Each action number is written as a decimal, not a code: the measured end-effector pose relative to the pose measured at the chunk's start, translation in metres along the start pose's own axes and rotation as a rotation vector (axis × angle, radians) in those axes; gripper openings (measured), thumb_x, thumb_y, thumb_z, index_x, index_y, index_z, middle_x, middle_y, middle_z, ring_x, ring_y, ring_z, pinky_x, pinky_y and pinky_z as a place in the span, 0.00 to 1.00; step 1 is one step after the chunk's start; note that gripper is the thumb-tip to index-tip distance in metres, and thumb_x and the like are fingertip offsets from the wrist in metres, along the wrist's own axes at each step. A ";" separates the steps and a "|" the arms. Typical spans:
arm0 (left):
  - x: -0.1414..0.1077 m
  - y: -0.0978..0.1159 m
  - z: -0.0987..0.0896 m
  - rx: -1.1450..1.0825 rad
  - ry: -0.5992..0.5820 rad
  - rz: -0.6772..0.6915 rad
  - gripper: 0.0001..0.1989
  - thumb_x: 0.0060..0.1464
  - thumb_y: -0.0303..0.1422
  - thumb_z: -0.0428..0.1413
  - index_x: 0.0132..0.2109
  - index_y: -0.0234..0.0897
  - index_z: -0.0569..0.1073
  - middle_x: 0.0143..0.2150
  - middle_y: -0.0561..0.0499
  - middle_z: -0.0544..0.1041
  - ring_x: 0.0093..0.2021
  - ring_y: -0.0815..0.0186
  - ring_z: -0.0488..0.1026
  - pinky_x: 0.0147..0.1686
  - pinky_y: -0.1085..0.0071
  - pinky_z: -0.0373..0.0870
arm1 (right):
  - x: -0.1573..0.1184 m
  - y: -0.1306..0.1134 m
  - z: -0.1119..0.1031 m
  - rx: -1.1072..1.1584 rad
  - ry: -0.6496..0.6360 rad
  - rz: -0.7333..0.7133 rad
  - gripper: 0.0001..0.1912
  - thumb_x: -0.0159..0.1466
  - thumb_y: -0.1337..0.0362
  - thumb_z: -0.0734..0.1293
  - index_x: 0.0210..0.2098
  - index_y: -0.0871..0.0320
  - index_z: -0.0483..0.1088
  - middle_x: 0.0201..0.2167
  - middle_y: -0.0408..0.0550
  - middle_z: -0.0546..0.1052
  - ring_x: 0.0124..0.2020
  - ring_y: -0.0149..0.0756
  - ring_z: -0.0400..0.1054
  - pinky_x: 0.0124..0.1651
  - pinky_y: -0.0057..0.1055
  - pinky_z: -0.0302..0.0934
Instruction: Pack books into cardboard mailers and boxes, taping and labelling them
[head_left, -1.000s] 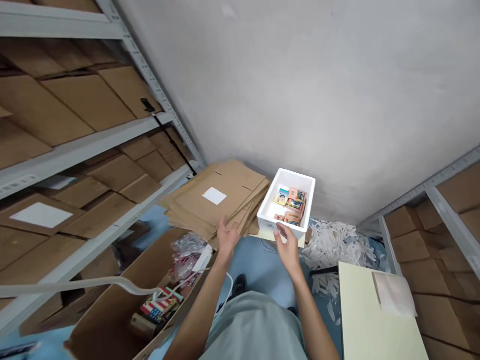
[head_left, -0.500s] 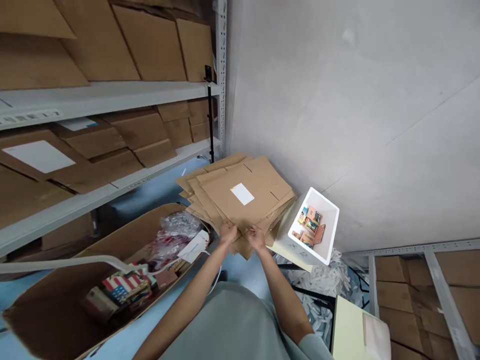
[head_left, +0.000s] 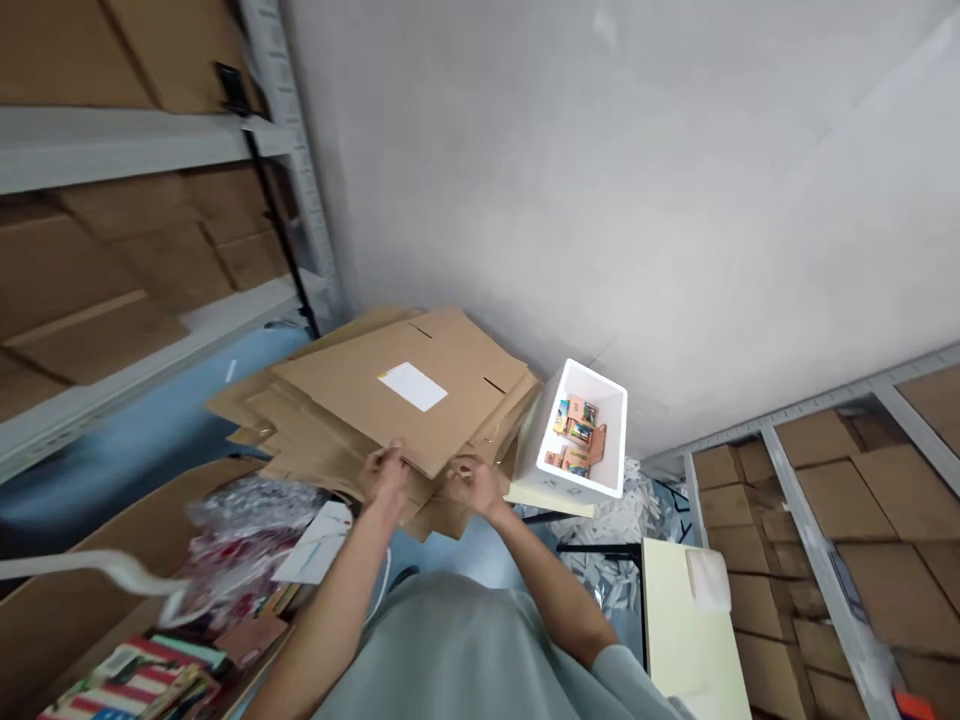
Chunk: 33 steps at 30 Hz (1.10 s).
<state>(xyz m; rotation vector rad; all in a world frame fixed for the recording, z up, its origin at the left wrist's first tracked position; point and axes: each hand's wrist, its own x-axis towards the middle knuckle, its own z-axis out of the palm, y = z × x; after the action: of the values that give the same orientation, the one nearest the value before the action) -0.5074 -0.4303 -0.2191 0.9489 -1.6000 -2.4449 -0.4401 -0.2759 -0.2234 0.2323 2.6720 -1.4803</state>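
Note:
A stack of flattened cardboard boxes lies in front of me, its sheets fanned unevenly. The uppermost flattened cardboard box has two dark slots and a white label. My left hand pinches its near edge, thumb on top. At the near right corner, my right hand is closed, with fingers curled together beside the cardboard. What those fingertips hold, if anything, is hard to see. Beside the stack on the right stands a white foam box holding several small colourful printed packs.
A large open carton at lower left holds plastic-wrapped goods and printed boxes. Shelves of brown cartons rise at left, with more cartons at right. A black pole stands by the left shelf. Shredded white paper lies below the foam box.
The view has swung right, so the stack and carton sit further left. My right hand has shifted from the near edge to the corner of the top sheet; my left hand keeps its pinch.

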 end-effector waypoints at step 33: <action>-0.590 -0.299 0.315 0.619 -1.894 0.081 0.34 0.46 0.51 0.73 0.56 0.44 0.76 0.56 0.43 0.84 0.62 0.48 0.82 0.73 0.48 0.74 | -0.771 0.222 -0.353 0.342 2.114 0.583 0.27 0.53 0.56 0.76 0.51 0.56 0.76 0.44 0.52 0.86 0.46 0.42 0.80 0.55 0.39 0.75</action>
<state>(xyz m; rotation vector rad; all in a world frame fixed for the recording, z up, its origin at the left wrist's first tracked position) -0.1183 0.1823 -0.1205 -2.1690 -2.4097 -2.4678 0.3596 0.0662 -0.1130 3.7630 1.9291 -1.4989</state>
